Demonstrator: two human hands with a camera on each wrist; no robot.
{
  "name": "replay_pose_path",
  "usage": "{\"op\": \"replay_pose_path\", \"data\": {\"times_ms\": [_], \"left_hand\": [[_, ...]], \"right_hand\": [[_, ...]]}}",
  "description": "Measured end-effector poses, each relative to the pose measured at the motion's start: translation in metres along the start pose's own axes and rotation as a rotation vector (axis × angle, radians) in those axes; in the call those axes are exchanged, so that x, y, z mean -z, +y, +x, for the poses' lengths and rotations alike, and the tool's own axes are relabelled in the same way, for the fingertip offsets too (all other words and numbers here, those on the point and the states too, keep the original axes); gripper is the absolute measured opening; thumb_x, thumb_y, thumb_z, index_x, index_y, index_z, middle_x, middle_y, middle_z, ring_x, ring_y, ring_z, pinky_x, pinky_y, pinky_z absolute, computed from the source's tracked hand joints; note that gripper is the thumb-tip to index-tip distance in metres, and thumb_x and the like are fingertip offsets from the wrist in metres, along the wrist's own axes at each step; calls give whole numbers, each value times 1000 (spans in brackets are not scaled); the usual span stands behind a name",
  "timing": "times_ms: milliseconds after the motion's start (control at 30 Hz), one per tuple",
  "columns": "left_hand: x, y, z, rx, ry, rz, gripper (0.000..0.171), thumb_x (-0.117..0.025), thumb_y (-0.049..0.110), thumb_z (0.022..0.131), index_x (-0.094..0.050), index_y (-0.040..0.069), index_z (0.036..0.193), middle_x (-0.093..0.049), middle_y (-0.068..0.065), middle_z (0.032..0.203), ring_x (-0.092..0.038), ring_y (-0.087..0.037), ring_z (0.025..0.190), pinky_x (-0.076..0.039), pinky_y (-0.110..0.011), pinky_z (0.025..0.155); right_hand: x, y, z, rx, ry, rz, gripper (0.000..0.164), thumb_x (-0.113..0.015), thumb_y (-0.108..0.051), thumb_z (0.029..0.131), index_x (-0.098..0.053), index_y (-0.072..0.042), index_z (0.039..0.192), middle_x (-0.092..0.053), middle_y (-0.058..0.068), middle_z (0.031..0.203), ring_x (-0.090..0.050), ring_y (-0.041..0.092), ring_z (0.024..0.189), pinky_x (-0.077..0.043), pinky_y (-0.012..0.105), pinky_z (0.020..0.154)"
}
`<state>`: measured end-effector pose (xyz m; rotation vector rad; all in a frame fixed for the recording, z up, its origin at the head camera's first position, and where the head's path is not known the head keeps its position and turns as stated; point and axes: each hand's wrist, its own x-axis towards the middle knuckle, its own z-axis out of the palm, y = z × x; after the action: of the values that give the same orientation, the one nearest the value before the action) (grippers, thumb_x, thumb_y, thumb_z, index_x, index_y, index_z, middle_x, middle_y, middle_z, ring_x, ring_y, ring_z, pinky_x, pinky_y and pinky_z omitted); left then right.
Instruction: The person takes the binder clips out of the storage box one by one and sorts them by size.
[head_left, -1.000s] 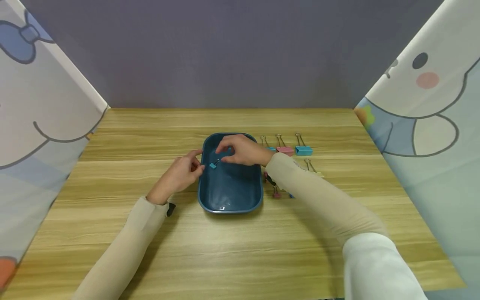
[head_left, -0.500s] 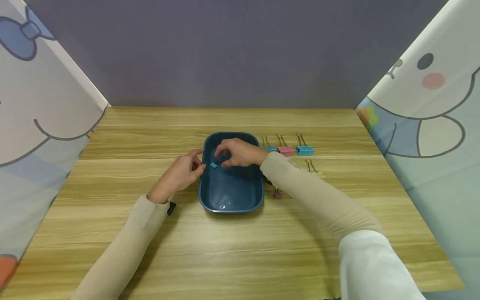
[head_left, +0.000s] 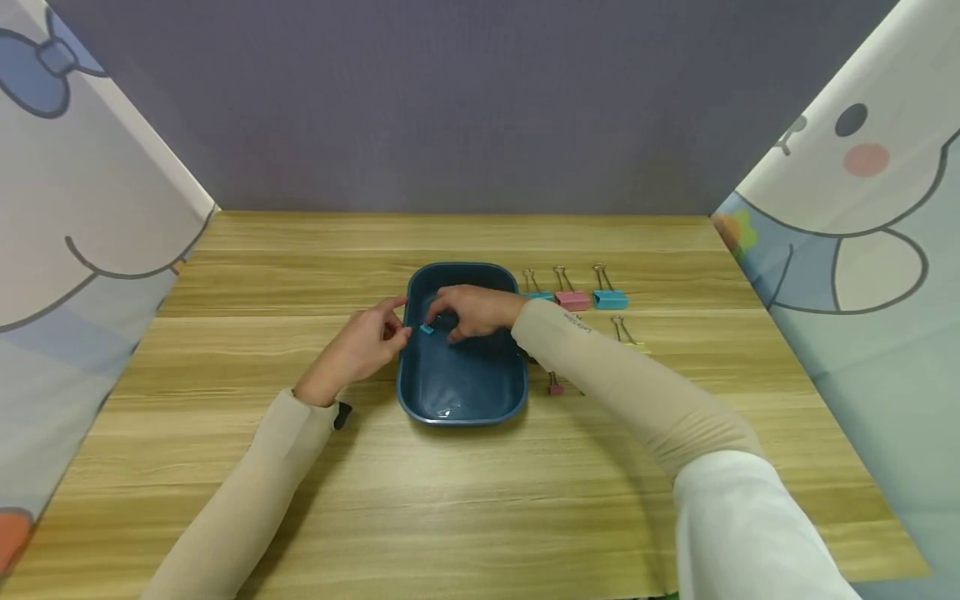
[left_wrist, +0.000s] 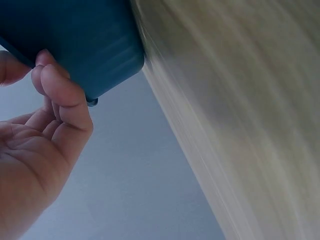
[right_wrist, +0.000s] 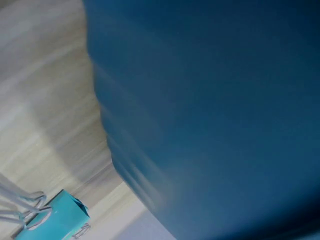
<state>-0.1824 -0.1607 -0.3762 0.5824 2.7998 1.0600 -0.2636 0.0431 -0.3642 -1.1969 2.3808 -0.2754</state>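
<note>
A dark blue rectangular tray point(head_left: 461, 383) stands on the wooden table, with a small teal binder clip point(head_left: 427, 329) lying inside near its left wall. My left hand point(head_left: 362, 346) holds the tray's left rim, its curled fingers point(left_wrist: 62, 87) against the outer wall in the left wrist view. Reaching in over the right side, my right hand point(head_left: 480, 310) has its index fingertip at the clip's wire handles, which it partly hides. The right thumb stands apart from the clip. In the right wrist view the tray's outer wall point(right_wrist: 190, 120) blocks the right hand.
Right of the tray are a pink binder clip point(head_left: 572, 301), a large teal binder clip point(head_left: 610, 300), a yellow one point(head_left: 637, 347) and a small dark pink one point(head_left: 554, 389). My right sleeve point(head_left: 600, 358) covers part of that area. A grey panel point(head_left: 465, 108) rises behind the table.
My right hand has moved down and slightly nearer inside the tray, bringing its index fingertip to the small teal clip. The left hand has stayed at the rim.
</note>
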Motion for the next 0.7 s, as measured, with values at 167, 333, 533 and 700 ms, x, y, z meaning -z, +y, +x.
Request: {"op": "replay_pose_path", "data": {"times_ms": [167, 333, 533, 700], "left_hand": [[0, 0, 0, 4, -4, -7, 51, -57, 9, 93, -38, -6, 138, -62, -6, 85, -54, -16, 68, -45, -34, 65], [-1, -1, 1, 7, -3, -1, 51, -56, 10, 93, -38, -6, 138, -62, -7, 86, -55, -16, 69, -45, -34, 66], [0, 0, 1, 9, -2, 6, 52, -56, 10, 93, -38, -6, 138, -62, -7, 86, -55, -16, 68, -46, -34, 66], [0, 0, 0, 6, 0, 9, 51, -57, 10, 93, -39, -6, 138, -62, -7, 86, -55, -16, 68, -46, -35, 67]], "right_hand": [[-1, 1, 2, 10, -14, -52, 41, -73, -19, 84, -63, -17, 124, -51, 1, 124, -45, 19, 118, -33, 32, 101], [-2, 1, 2, 14, -14, -46, 31, -73, -17, 84, -68, -13, 115, -55, 0, 119, -48, 18, 114, -32, 30, 101], [-3, 1, 1, 21, 2, -31, 16, -74, -15, 83, -72, -14, 99, -56, -3, 107, -51, 16, 98, -39, 28, 90], [-4, 1, 0, 16, 20, -15, 12, -75, -12, 82, -72, -15, 93, -55, -4, 102, -50, 15, 93, -40, 27, 84]]}}
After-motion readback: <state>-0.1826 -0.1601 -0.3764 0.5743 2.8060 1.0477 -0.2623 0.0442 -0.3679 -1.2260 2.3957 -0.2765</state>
